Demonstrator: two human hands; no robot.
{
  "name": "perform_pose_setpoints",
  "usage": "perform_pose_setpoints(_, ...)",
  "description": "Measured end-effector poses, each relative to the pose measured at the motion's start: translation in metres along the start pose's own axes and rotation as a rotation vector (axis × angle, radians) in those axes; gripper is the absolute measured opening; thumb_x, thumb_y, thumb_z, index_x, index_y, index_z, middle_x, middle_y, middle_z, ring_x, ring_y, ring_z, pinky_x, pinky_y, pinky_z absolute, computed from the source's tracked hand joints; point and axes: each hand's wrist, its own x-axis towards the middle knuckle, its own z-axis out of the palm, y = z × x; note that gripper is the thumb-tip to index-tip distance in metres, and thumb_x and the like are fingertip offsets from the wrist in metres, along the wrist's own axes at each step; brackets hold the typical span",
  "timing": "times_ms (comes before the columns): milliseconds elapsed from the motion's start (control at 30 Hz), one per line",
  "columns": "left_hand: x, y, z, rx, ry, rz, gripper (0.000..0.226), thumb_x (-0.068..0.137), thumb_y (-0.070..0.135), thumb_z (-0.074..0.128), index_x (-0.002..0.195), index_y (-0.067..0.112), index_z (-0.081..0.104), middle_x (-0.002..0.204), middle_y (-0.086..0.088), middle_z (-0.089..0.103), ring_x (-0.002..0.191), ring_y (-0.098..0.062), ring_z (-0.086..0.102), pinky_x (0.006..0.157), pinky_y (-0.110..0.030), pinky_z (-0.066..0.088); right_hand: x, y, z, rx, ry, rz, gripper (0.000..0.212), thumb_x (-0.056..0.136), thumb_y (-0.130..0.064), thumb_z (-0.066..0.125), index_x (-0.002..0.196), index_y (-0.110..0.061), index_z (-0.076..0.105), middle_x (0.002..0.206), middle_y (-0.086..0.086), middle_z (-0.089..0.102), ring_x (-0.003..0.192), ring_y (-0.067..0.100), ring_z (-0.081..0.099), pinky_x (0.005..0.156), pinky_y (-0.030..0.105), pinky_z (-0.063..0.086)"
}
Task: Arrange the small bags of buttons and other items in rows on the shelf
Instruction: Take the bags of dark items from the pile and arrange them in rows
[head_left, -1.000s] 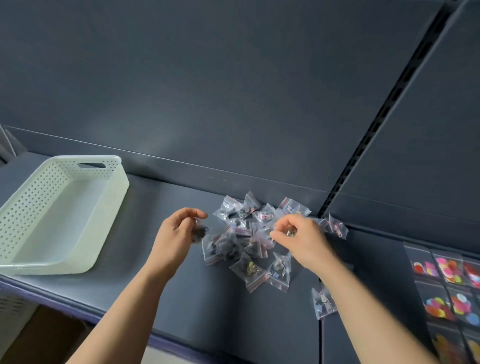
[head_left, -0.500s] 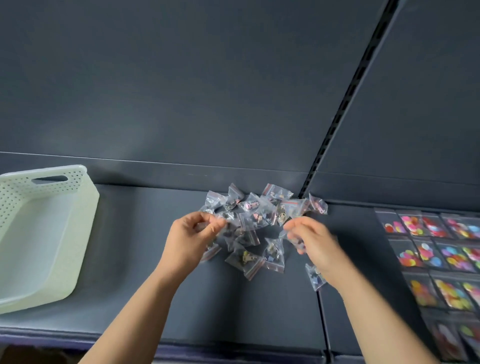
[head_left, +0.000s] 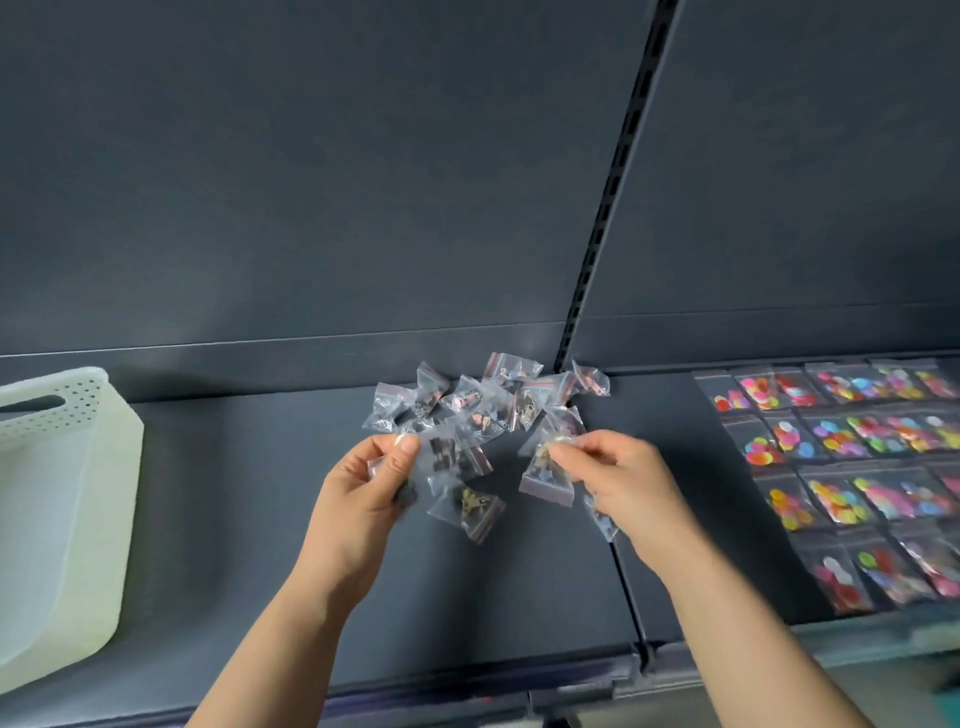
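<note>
1. While both hands work at mid-frame, the left hand (head_left: 363, 483) has its thumb and fingers curled together. They pinch a clear bag (head_left: 382, 462) at the lower left edge of the pile, and its contents are too blurred to tell.
2. The right hand (head_left: 618, 483) pinches the top of a second bag (head_left: 545, 480) between thumb and forefinger. The bag hangs below the fingertips with its red-edged end lowest.
3. The pile (head_left: 483, 410) of small clear bags lies loose and overlapping on the shelf (head_left: 234, 493). It sits at the centre of the frame, just above the hands, and reaches the back wall. Small dark and pinkish pieces show inside the bags.
4. A third bag (head_left: 472, 506), holding brassy pieces, lies between the two hands. A fourth bag (head_left: 602, 517) is partly hidden under the right hand, at the seam between shelf sections.
5. Rows (head_left: 852, 457) of bags with bright buttons lie flat in neat lines at the right of the frame, apart from the pile.
6. A white perforated basket (head_left: 67, 519) stands on the shelf at the left edge. A slotted rail (head_left: 613, 182) runs from behind the pile to the top of the frame
</note>
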Motion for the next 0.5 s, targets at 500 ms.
perform_pose_setpoints(500,-0.037,-0.052,0.217,0.061,-0.403,-0.105,0.021,0.088,0.011,0.059,0.072,0.014,0.045,0.083,-0.015,0.058,0.074,-0.021,0.062,0.079,-0.039,0.056,-0.085,0.066,-0.208,0.307,0.334,0.072,0.022,0.087,-0.03,0.068,0.076,-0.012,0.065,0.067,0.003,0.055,0.052,0.01,0.042,0.047,0.022,0.033)
